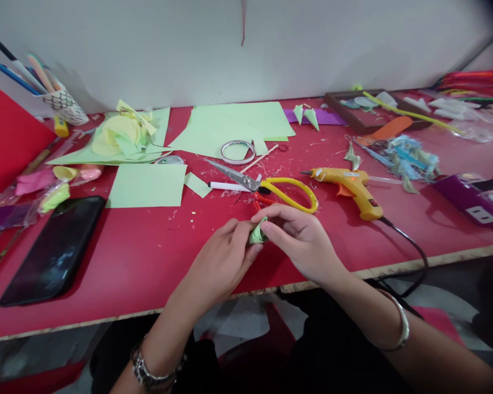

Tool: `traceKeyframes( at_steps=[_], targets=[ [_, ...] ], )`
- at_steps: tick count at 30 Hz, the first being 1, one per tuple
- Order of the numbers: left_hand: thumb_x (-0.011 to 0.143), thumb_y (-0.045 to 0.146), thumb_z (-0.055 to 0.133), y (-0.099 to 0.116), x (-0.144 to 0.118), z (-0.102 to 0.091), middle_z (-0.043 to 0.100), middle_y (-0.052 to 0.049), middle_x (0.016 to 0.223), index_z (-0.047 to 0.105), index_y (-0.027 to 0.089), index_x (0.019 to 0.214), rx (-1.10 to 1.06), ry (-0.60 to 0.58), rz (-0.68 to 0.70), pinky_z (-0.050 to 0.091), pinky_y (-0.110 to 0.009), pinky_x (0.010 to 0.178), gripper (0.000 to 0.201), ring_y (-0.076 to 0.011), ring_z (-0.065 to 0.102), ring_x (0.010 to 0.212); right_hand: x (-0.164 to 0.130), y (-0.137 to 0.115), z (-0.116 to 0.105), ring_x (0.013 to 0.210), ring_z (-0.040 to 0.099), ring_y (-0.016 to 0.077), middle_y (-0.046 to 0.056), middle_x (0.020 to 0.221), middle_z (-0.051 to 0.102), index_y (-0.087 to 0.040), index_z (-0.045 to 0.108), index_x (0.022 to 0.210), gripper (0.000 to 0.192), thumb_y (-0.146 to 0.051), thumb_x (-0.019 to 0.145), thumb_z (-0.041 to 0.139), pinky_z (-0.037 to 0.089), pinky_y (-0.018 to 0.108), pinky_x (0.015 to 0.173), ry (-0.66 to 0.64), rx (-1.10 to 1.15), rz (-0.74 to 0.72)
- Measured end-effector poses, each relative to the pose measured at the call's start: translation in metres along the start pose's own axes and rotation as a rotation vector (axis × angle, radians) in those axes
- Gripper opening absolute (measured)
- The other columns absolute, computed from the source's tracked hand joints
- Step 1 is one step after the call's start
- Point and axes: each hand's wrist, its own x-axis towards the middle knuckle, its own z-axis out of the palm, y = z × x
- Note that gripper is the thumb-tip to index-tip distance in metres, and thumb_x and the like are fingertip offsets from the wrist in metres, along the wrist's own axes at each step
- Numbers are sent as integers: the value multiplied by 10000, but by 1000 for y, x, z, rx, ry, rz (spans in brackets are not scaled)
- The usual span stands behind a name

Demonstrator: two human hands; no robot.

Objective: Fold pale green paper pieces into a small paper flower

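Observation:
Between both hands, close to the table's front edge, is a small rolled piece of light green paper (257,233). My left hand (225,254) pinches it from the left, thumb underneath. My right hand (302,241) holds its right side between thumb and index finger. Just beyond the fingers lie scissors (290,191) with yellow handles and blades pointing left. A white marker (230,186) rests under the blades. To the right, a yellow glue gun (347,183) lies on its side with a small orange light showing. Two small green paper cones (311,119) lie at the back.
The red table (148,273) carries green sheets (238,126), a cut green rectangle (148,186), a tape roll (238,152) and a black phone (55,249) at left. A pen cup (66,105) stands back left; blue tassels (406,156) and a brown tray (370,123) are at right.

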Motion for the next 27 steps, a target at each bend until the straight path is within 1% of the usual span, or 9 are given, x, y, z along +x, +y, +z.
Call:
traceKeyframes(
  at_steps=[1, 3, 7, 11, 15, 20, 24, 27],
  targets=[
    [895, 290, 298, 0, 0, 1, 571, -50, 795, 435, 152, 961, 24, 20, 15, 453, -284, 634, 205, -184, 544, 779, -1, 0, 0, 649, 551, 66, -8, 726, 598, -158, 602, 814, 90, -145, 749, 540, 472, 170, 594, 10, 12, 4],
    [896, 288, 296, 0, 1, 3, 557, -46, 765, 439, 152, 955, 64, 43, 18, 452, -288, 621, 206, -188, 536, 765, -1, -1, 1, 652, 551, 74, -5, 720, 596, -158, 606, 813, 96, -144, 743, 541, 476, 179, 587, 21, 22, 7],
    [891, 273, 317, -3, 1, 8, 569, -63, 842, 432, 155, 968, 75, 73, 29, 448, -263, 567, 182, -178, 561, 737, 0, -2, 1, 666, 541, 85, 2, 720, 587, -156, 620, 806, 118, -128, 738, 527, 474, 197, 591, 4, 15, -4],
    [884, 259, 355, -5, 1, 10, 593, -77, 900, 429, 148, 998, 58, 121, 69, 464, -262, 618, 175, -182, 581, 804, 0, -1, -1, 706, 552, 92, 8, 757, 594, -159, 621, 829, 140, -125, 746, 514, 473, 211, 628, -20, 8, -33],
    [881, 258, 355, -5, 0, 9, 607, -72, 881, 443, 154, 989, 68, 143, 64, 463, -257, 596, 173, -178, 591, 780, 0, -1, -2, 731, 556, 99, 14, 784, 601, -155, 611, 842, 157, -106, 748, 494, 472, 227, 664, -33, -59, -77],
    [878, 246, 340, -5, 0, 9, 601, -79, 861, 454, 145, 1001, 125, 142, 71, 446, -257, 581, 196, -180, 577, 768, -1, -4, -2, 743, 551, 101, 15, 826, 594, -153, 577, 858, 196, -61, 725, 466, 470, 219, 664, -53, -172, -109],
    [876, 231, 324, -5, 1, 6, 564, -65, 767, 482, 131, 940, 232, 91, 54, 412, -263, 537, 197, -179, 525, 689, -2, -5, -5, 736, 542, 106, 1, 804, 560, -165, 534, 844, 231, -23, 671, 475, 463, 224, 674, -110, -286, -113],
    [875, 231, 331, -5, 2, 3, 539, -53, 720, 483, 132, 898, 260, 58, 89, 402, -268, 546, 183, -189, 487, 702, -2, -3, -8, 713, 532, 110, -3, 769, 542, -171, 520, 810, 194, -36, 677, 475, 454, 236, 662, -135, -322, -114]
  ],
)
